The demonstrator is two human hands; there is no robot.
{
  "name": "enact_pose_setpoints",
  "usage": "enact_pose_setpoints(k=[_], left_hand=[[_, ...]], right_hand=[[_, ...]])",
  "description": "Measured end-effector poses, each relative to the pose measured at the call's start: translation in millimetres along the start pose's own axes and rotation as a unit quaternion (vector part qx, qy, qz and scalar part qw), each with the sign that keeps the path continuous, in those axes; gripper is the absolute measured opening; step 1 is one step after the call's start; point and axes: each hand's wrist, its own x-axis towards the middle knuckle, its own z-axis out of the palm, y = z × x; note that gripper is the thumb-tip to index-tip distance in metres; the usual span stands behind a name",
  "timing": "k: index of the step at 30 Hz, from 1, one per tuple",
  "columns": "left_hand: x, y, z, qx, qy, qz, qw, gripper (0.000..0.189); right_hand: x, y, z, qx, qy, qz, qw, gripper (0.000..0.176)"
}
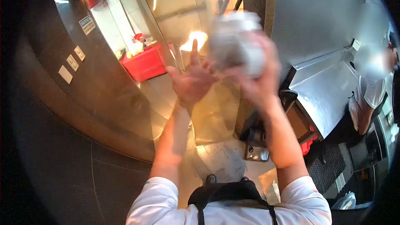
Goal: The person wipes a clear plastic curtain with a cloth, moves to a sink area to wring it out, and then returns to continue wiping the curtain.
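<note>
1. Your right hand (263, 68) is clamped on a blurred white bundle (235, 37), upper centre of the frame.
2. Your left hand (193, 81) is spread, near it; contact cannot be told.
3. Step, as judged: handling the bundle aloft; next move calls for a steady grip.

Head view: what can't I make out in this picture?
All in the head view:
White thing: blurred, probably by motion; I can't tell what it is.
Right hand: blurred, some fingers hidden by the white thing.
Sign: its lower print is too small to read.
Shoes: mostly hidden by the apron.
Other person: head hidden by a blurred patch.
</note>
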Motion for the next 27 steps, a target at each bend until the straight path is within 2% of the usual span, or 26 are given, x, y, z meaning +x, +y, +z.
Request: enact_pose_setpoints(k=[1,3,4,5,6,7,9,11,12,13,14,15,16,17,18,19,20,21,22,24,25,26,27], left_hand=[[10,-8,9,-0.036,-0.018,0.008,0.999,0.103],[15,-18,20,-0.112,-0.042,0.017,0.993,0.104],[14,-20,22,-0.152,-0.054,0.020,0.987,0.105],[8,-17,19,-0.104,-0.067,0.039,0.992,0.106],[1,-13,31,-0.143,0.001,0.048,0.989,0.108],[-6,-9,51,-0.184,0.076,0.060,0.978,0.109],[-6,-18,53,-0.035,0.022,0.030,0.999,0.121],[3,-23,71,0.058,0.090,0.035,0.994,0.122],[1,-23,69,0.123,0.172,0.031,0.977,0.120],[-5,-24,50,-0.066,0.082,0.067,0.992,0.117],[-10,-26,32,-0.254,-0.013,0.068,0.965,0.114],[-9,-15,28,-0.117,-0.002,0.045,0.992,0.112],[-16,-8,39,-0.119,0.033,0.014,0.992,0.111],[-15,-6,25,-0.015,-0.080,0.009,0.997,0.111],[-15,-5,43,-0.143,-0.012,0.039,0.989,0.111],[-18,-7,60,-0.271,0.064,0.065,0.958,0.112],[-16,-15,55,-0.158,0.047,0.025,0.986,0.108],[-14,-22,50,-0.040,0.021,-0.010,0.999,0.105],[-21,-30,24,0.035,0.095,0.017,0.995,0.101],[-1,-33,49,0.112,0.141,0.089,0.980,0.092],[-8,-27,36,0.002,0.069,0.049,0.996,0.095],[-16,-21,23,-0.102,0.008,-0.005,0.995,0.098],[-22,-18,20,-0.110,-0.019,-0.030,0.993,0.101]], right_hand=[[9,-18,25,0.069,-0.077,-0.071,0.992,0.078],[-39,-39,66,-0.087,-0.147,-0.124,0.977,0.071],[-67,-40,68,-0.069,-0.149,-0.133,0.978,0.073],[-80,-33,71,-0.055,-0.147,-0.147,0.977,0.074],[-85,-14,62,-0.141,-0.124,-0.180,0.966,0.070],[-82,8,63,-0.156,-0.085,-0.144,0.974,0.069],[-6,5,48,-0.090,-0.033,-0.023,0.995,0.061],[36,2,57,0.054,-0.033,-0.014,0.998,0.059],[19,-17,59,0.070,-0.101,0.015,0.992,0.056],[-22,-23,77,0.051,-0.027,-0.087,0.995,0.071],[-50,-43,64,0.028,-0.145,-0.074,0.986,0.069],[-84,-44,63,0.029,-0.131,-0.120,0.984,0.063],[-101,-27,60,0.019,-0.109,-0.141,0.984,0.059],[-110,-10,55,0.007,-0.090,-0.159,0.983,0.054],[-97,8,59,-0.023,-0.063,-0.127,0.990,0.054],[-76,30,64,-0.054,-0.039,-0.089,0.994,0.055],[-25,3,46,-0.070,-0.027,-0.022,0.997,0.059],[-4,10,57,-0.061,0.026,-0.022,0.998,0.062],[-10,-3,63,-0.037,-0.021,-0.022,0.999,0.062],[-62,-42,71,0.004,-0.091,-0.016,0.996,0.060],[-98,-49,73,-0.015,-0.075,-0.086,0.993,0.055],[-127,-37,68,-0.007,-0.070,-0.103,0.992,0.050],[-143,-24,62,0.001,-0.061,-0.119,0.991,0.046]])
